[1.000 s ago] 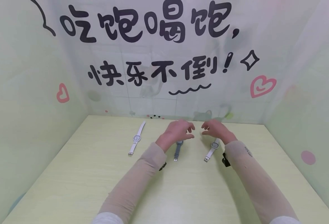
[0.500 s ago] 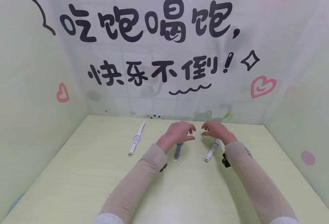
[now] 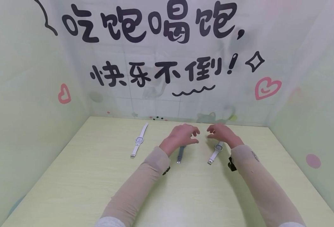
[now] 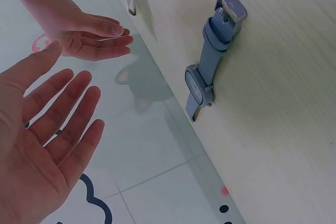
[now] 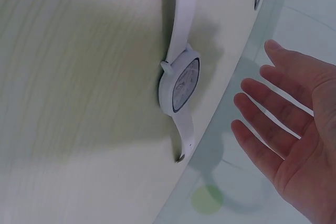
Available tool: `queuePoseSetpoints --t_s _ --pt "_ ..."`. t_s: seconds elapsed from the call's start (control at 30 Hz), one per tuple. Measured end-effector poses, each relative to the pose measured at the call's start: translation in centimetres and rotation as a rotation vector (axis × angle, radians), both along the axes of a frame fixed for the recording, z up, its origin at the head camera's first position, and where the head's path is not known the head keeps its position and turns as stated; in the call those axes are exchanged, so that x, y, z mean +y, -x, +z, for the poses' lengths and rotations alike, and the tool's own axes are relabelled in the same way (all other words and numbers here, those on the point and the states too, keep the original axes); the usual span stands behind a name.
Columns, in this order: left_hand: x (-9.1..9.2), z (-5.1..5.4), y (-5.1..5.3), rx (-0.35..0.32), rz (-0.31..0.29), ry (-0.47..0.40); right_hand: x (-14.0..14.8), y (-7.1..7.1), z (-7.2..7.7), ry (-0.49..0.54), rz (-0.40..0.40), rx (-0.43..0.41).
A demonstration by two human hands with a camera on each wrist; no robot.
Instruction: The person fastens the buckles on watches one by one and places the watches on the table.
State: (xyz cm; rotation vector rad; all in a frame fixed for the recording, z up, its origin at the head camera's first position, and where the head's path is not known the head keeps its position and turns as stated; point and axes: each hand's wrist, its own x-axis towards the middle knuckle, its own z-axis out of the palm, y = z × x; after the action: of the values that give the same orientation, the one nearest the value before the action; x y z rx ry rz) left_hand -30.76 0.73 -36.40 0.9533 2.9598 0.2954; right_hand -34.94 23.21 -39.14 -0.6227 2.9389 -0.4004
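Observation:
My left hand [image 3: 181, 136] hovers over the far part of a blue-grey wristwatch [image 3: 180, 154], hiding much of it from the head view. Its fingers are relaxed and hold nothing. The left wrist view shows that whole watch [image 4: 210, 59] lying on the table, apart from the hand [image 4: 52, 135]. Facing it, my right hand [image 3: 223, 135] hangs beyond a white wristwatch [image 3: 218, 147] with a grey-rimmed face, fingers loosely bent around nothing. In the right wrist view this watch [image 5: 181, 85] lies untouched beside the hand [image 5: 294, 124]. Another white watch [image 3: 139, 140] lies farther left.
The pale wooden table [image 3: 98, 176] carries the three watches in a spaced row, straps stretched out. A back wall [image 3: 110, 104] with black writing stands behind it, and side walls [image 3: 303, 119] close in left and right. Black straps [image 3: 232, 164] show beneath the sleeves.
The right hand has shifted slightly to the right, widening the gap between the hands a little. The left hand has dropped slightly in the view. The watches stay where they lay.

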Motion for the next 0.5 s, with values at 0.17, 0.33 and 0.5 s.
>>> queuePoseSetpoints --t_s 0.17,0.33,0.5 --pt "0.1 0.02 -0.23 0.001 -0.011 -0.01 0.48 -0.05 0.0 0.008 -0.002 -0.001" --pt "0.26 -0.12 -0.33 0.001 -0.022 -0.02 0.86 -0.25 0.05 0.018 -0.019 -0.002" --pt "0.44 -0.42 -0.37 0.002 -0.029 -0.017 1.08 -0.76 0.33 0.022 -0.019 0.003"
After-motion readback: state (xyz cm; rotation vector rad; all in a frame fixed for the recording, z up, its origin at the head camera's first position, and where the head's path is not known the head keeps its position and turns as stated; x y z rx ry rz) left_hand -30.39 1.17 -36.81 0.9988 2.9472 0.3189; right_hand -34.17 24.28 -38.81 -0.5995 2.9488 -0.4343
